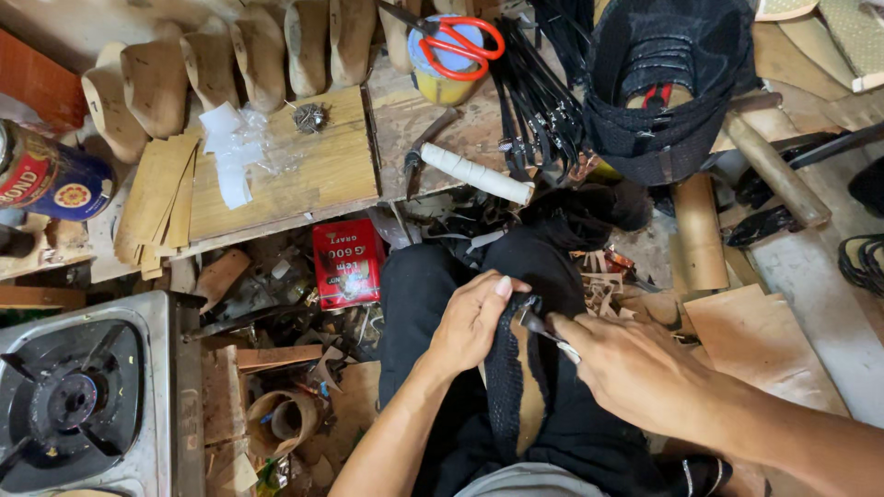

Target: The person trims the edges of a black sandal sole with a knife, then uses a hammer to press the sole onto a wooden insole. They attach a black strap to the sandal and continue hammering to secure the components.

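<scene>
**Mesh upper on a last, held in your lap**

Your left hand (474, 322) is closed around the top of the black mesh upper (505, 387), thumb laid over its edge. Your right hand (635, 368) is closed on a small metal tool (545, 328) whose tip meets that same edge. The upper sits on a wooden last (529, 396), which rests on your thighs between both hands.

Judging by its look, the mesh is soft, light and floppy, and likely to snag or stretch; the last under it is stiff and takes the load. Grip the last through the fabric, near the rim, as your left hand does now.

Further out, a red tin (347, 262) lies on its side below the bench; its contents cannot be seen. On the bench a yellow can (447, 64) carries red-handled scissors (460, 41) across its top. A black mesh basket (658, 83) holds more dark pieces. More wooden lasts (262, 51) line the back, and a gas stove (83, 400) stands at your left.
</scene>
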